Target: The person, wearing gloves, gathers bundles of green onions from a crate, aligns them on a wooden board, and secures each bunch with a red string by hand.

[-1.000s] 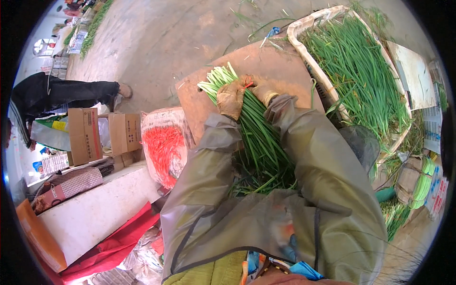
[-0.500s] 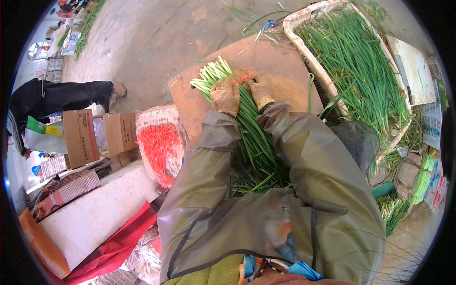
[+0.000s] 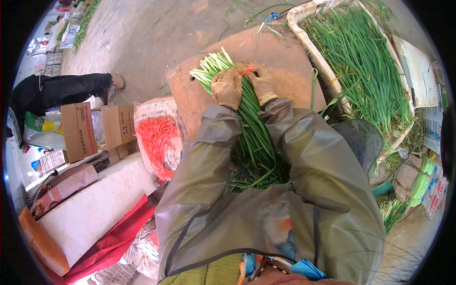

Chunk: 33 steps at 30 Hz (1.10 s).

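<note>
A bunch of garlic chives, pale stem ends pointing away from me and green leaves trailing toward my lap, lies across a brown board. My left hand, in a dirty tan glove, is closed around the bunch just below the pale stems. On its other side my right hand, gloved alike, pinches a red tie at the bunch's right edge. How far the tie goes round the stems is hidden. To the left, many loose red ties lie on a printed sack.
At the right stands a pale crate full of long green chives. Cardboard boxes and a white slab are on the left. Beyond the boxes a person in dark trousers is partly visible. A dark mesh sits beside my right arm.
My right hand has drawn slightly back toward me and turned, with the red tie bunched at its fingertips. My left hand keeps its hold on the chives. The whole view has shifted slightly.
</note>
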Available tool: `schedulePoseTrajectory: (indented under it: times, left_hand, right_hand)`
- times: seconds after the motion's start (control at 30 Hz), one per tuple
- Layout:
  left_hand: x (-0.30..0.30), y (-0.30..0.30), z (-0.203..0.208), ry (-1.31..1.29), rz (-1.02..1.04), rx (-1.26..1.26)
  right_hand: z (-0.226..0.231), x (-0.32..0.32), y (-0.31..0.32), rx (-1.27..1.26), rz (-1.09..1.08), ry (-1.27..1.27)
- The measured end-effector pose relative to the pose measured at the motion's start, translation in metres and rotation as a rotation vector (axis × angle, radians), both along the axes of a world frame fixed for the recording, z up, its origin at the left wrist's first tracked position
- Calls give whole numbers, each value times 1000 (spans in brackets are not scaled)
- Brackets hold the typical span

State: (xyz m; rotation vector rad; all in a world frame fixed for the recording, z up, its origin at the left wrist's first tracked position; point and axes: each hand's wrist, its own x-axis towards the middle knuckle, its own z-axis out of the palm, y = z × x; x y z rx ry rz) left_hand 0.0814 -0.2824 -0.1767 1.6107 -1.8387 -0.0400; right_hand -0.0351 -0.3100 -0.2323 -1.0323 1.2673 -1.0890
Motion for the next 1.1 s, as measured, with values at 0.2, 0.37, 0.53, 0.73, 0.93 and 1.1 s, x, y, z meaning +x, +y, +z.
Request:
schedulePoseTrajectory:
  times: [0.2,0.37,0.53,0.73,0.93,1.1]
  left_hand:
    - [-5,-2,2,-4,21,15]
    - [-2,-8,-3,-54,53,-79]
    - [1,-7,0,-98,45,-327]
    - [-18,-9,-52,535,-31,6]
    - [-10,-6,-41,-10,134,136]
    - [-6,-9,-29,49,54,27]
  right_hand:
    - [-4,0,1,-45,46,42]
    - [7,5,-3,-562,-41,232]
    - [34,4,0,-265,102,112]
    - [12,-22,1,-254,124,56]
    - [14,-15,-7,125,183,-291]
    - [-32,-22,-25,-190,203,-104]
